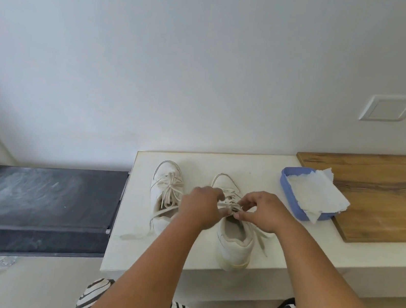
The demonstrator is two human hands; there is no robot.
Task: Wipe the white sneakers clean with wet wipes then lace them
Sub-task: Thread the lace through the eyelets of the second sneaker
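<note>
Lacing is in hand: the left hand and right hand each pinch the lace over the right sneaker on the surface (wiping looks finished); next, a snug knot.

A pale, cream-coloured counter runs along the white wall. Two white sneakers stand on it side by side, toes toward the wall: the left sneaker near the counter's left end, the right sneaker just beside it. To the right lies a wooden board. A blue tray holding white paper wipes rests partly on the board's left edge.
</note>
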